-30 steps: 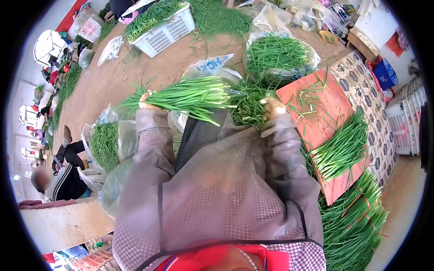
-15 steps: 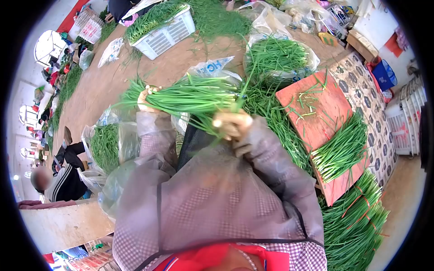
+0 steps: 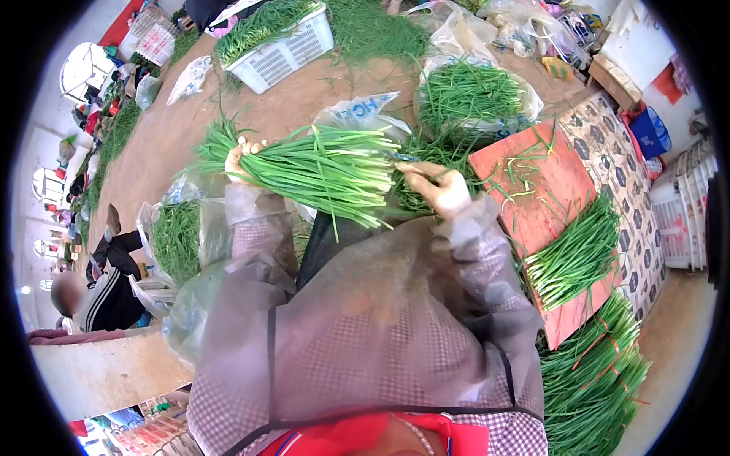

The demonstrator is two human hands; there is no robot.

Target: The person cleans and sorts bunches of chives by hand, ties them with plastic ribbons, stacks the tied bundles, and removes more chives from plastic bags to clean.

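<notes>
My left hand [image 3: 242,161] is wrapped round a bunch of long green stalks [image 3: 327,171], whose pale ends fan out to the right. At those pale ends, my right hand [image 3: 437,186] has its thumb and fingers pressed together; what they pinch, if anything, is too small to make out. Right of my right hand lies a red board [image 3: 525,163] with loose green scraps and a pile of stalks [image 3: 578,254] on it.
A white crate [image 3: 285,57] full of greens stands on the floor ahead. Bags of greens [image 3: 471,95] [image 3: 176,239] lie ahead right and left. Tied bundles [image 3: 593,380] are at the lower right. A person [image 3: 114,296] sits at the left.
My right hand has moved right, from beneath the bunch to beside its pale ends. The stalks in my left hand are now spread wider, and the upright stalk by my right hand is gone.
</notes>
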